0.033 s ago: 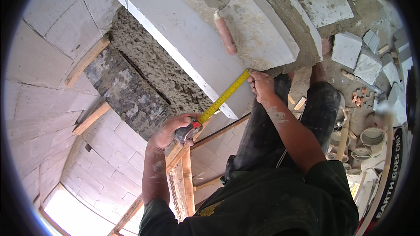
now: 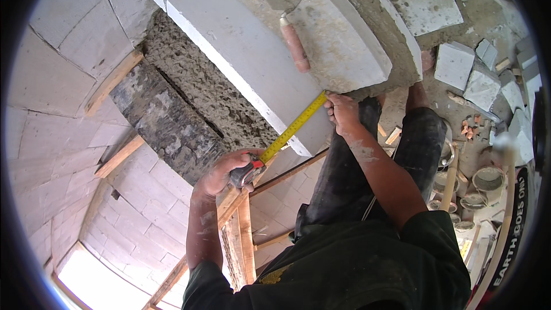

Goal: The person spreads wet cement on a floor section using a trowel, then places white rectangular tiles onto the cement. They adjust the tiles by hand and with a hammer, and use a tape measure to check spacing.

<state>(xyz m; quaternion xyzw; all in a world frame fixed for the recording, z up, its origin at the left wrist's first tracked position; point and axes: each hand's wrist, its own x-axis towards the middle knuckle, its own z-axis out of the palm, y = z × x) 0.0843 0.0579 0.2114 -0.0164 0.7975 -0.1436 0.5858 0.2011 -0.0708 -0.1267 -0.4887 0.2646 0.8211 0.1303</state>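
Observation:
A tape measure (image 2: 297, 123) is pulled out between my two hands, its yellow blade slanting across the end of a white slab step (image 2: 229, 51). The red and grey case sits in my left hand (image 2: 218, 173), whose fingers wrap round it. My right hand (image 2: 342, 110) pinches the blade's tip at the inner side of the slab, below the step above. Left of the slab lies rough wet mortar (image 2: 195, 77), bordered by a mortar-stained dark board (image 2: 163, 117). On the step above rests a trowel (image 2: 295, 45) with a worn reddish handle.
Pale block walls (image 2: 63, 74) rise at the left. Wooden props (image 2: 245, 235) stand below my left arm. Broken white blocks (image 2: 455, 64) and several round buckets (image 2: 488, 179) lie at the right, near my legs.

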